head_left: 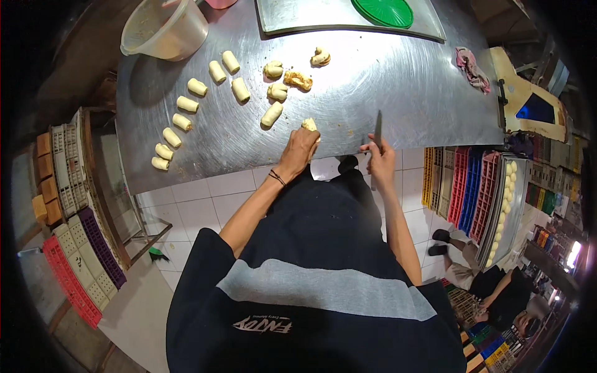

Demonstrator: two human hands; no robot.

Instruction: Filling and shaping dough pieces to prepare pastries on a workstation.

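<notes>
At the near edge of the steel surface, the left hand is closed over a piece of dough. The right hand grips a knife, blade pointing away. Rolled dough pieces lie farther left.

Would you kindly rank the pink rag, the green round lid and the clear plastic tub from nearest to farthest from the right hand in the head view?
From the right hand, holding a knife:
1. Pink rag, up to its right at the table's edge.
2. Green round lid, straight ahead on the far metal tray.
3. Clear plastic tub, far left corner.
</notes>
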